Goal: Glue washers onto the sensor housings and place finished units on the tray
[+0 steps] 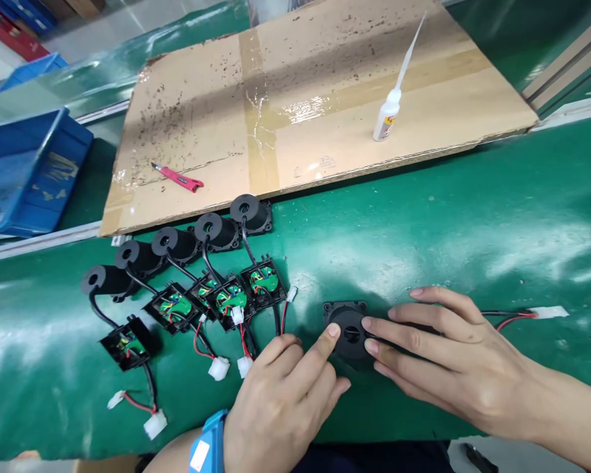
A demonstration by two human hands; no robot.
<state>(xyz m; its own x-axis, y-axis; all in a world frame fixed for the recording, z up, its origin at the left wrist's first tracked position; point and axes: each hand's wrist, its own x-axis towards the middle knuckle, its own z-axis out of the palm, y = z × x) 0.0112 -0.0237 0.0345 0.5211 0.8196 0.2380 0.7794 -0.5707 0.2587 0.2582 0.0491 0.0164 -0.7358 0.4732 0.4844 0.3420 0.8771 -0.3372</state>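
A black round housing (349,316) with a square flange and a slotted centre hole stands on the green bench in front of me. My left hand (283,397) presses its outstretched index finger on the left rim of the housing, the other fingers curled. From the right, my right hand (453,358) holds the housing's side with its thumb and fingertips. Behind my right hand a black and red cable (515,314) runs out to a white end piece (549,313). What lies under my right palm is hidden.
Left of my hands, several similar black housings (217,230) stand in a row, wired to open boxes with green circuit boards (231,299). Behind lies a cardboard sheet (201,131) bearing a red utility knife (180,177) and a white glue bottle (388,115). A blue bin (54,177) is far left.
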